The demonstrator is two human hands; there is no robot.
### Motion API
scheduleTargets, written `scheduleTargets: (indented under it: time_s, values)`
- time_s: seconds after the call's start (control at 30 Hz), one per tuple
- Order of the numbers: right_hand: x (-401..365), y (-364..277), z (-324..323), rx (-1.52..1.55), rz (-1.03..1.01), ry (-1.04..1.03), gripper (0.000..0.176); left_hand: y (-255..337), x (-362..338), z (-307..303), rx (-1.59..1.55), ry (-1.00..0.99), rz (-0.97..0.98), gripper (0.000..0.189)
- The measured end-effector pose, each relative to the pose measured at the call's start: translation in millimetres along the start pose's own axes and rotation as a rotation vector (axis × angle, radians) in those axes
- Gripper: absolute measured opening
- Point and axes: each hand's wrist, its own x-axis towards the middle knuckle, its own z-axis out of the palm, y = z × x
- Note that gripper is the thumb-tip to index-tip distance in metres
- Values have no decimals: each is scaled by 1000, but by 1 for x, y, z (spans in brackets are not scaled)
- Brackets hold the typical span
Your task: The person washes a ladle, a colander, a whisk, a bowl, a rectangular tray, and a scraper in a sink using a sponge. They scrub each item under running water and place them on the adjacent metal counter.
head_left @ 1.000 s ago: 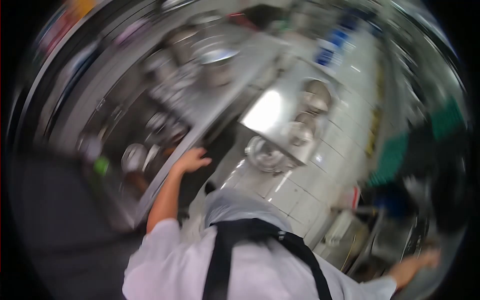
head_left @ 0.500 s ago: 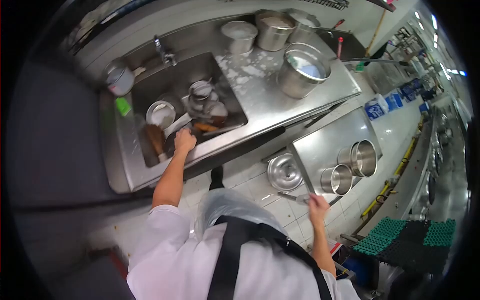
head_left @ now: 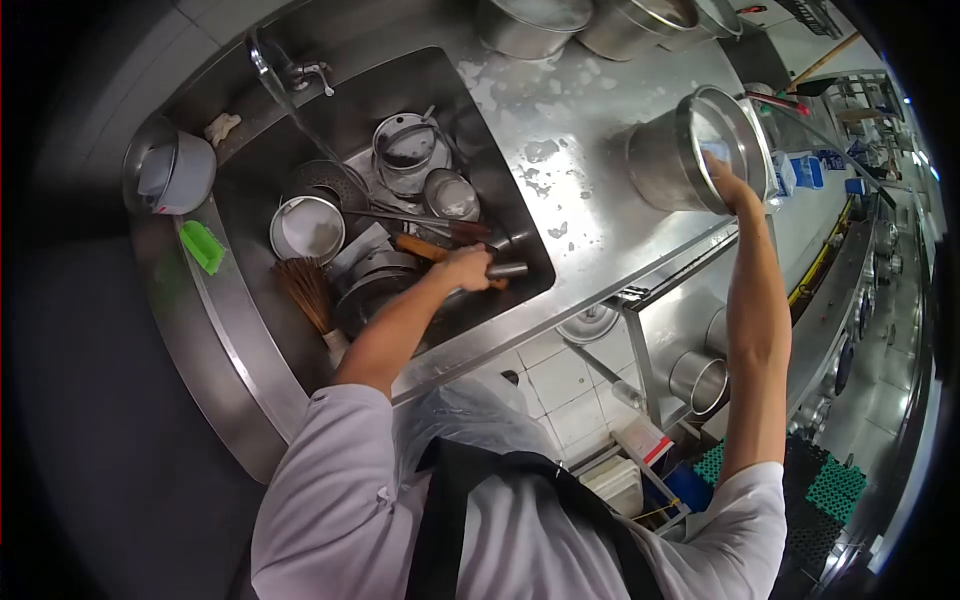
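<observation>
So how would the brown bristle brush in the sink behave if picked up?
The brush looks light for its size, being mostly thin strands. Its loose, fanned end would probably flex, while the pale handle looks stiffer. It seems unlikely to roll freely, since that end spreads wider than the handle.

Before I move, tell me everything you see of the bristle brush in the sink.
The bristle brush is a splayed bundle of thin brown bristles with a pale end. It lies in the sink, bristles toward the round pan, pale end beside your left forearm. Neither left hand nor right hand touches it.
</observation>
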Motion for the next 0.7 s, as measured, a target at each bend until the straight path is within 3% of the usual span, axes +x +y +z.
scheduleTargets:
  time_s: [0.13,0.2,0.3,0.33,0.37,0.43,0.47,0.53,0.57,0.6,0.67,0.7]
  values:
    - [-6,-27,1,74,79,-47,45,7,-25,34,-6,247,141,61]
    - [-7,-48,-7,151,111,-72,44,0,-29,36,-48,313,165,49]
    - [13,-9,-17,19,-3,-94,42,-3,-20,31,-28,290,95,35]
    - [2,-23,-22,84,121,19,42,3,-27,20,-13,298,125,31]
    - [-15,-35,-30,152,243,134,42,9,-32,7,-189,158,-18,30]
    - [-42,-41,-48,288,261,249,40,13,-61,-23,-328,274,22,28]
    - [-57,-45,-49,411,184,434,38,12,-77,-39,-391,337,41,28]
    - [-82,-69,-60,683,241,547,47,-7,-103,-76,-610,543,100,27]
    - [-88,-76,-59,707,168,657,48,-22,-104,-88,-561,864,200,31]
    - [-91,-85,-58,732,95,765,49,-27,-113,-118,-607,1033,192,30]
    - [-93,-110,-48,940,-170,707,57,-60,-126,-179,-701,987,-27,26]
    - [-89,-139,-33,1006,-162,741,66,-88,-113,-196,-822,1021,-167,28]
